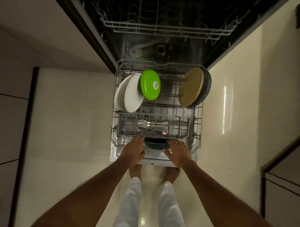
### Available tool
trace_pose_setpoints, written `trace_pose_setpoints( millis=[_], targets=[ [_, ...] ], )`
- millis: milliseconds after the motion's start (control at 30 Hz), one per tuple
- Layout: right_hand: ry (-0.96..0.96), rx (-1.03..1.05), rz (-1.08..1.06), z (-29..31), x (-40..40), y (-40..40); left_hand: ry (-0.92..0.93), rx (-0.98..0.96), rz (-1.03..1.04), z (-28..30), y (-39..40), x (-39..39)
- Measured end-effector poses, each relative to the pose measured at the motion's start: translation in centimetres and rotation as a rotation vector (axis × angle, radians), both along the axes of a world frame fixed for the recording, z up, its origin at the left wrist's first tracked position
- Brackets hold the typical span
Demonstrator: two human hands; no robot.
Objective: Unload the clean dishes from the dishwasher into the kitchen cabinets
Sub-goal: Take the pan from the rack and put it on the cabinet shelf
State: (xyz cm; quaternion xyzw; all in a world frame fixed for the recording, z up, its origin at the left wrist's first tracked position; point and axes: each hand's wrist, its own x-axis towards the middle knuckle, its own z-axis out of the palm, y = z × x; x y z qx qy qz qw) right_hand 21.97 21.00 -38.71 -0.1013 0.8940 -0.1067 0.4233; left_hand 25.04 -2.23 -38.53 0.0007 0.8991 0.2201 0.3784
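Note:
The dishwasher's lower rack [198, 122] is pulled out over the open door. Two white plates [131, 95] stand on edge at its left, with a green plate [150, 84] beside them. A tan plate [190, 87] and a dark plate [207, 84] stand at the right. A cutlery basket [153, 126] with forks lies across the front. A dark teal dish [156, 144] sits at the rack's front edge. My left hand [133, 152] and my right hand [178, 152] reach either side of the teal dish, fingers extended, touching or nearly touching its rim.
The upper rack [168, 27] is part way out above, and looks empty. Pale glossy floor tiles spread on both sides. Cabinet fronts [8, 118] run along the left, and a counter corner [284, 173] juts in at the lower right. My bare feet stand right at the door's edge.

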Motion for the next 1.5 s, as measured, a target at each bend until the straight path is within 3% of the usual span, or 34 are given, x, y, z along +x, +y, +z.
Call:
trace_pose_setpoints(
  millis=[200,400,800,1033,1200,1367,1500],
  targets=[
    [-0.074,-0.16,-0.116,-3.3,-1.1,-0.2,-0.014,-0.023,-0.094,-3.4,0.4,0.0],
    [-0.122,-0.36,-0.153,-4.7,-1.8,1.3,-0.053,0.02,-0.045,-5.9,-0.6,-0.3],
    [-0.019,-0.58,-0.507,1.8,-5.3,3.6,0.148,-0.028,-0.192,-3.2,-2.6,-1.8],
    [0.236,-0.573,-0.633,7.5,-9.4,1.7,0.083,0.331,-0.048,1.9,-2.3,-2.8],
    [0.392,-0.682,-0.995,11.9,-8.5,-2.0,0.128,0.488,0.122,7.2,-0.6,-2.7],
    [0.149,-0.902,-1.27,16.8,-5.4,-4.2,0.122,0.538,0.251,13.1,-1.2,-2.6],
    [-0.088,-0.905,-1.149,20.4,-2.4,-7.6,0.226,0.648,0.369,19.5,-1.8,-3.2]
  ],
)
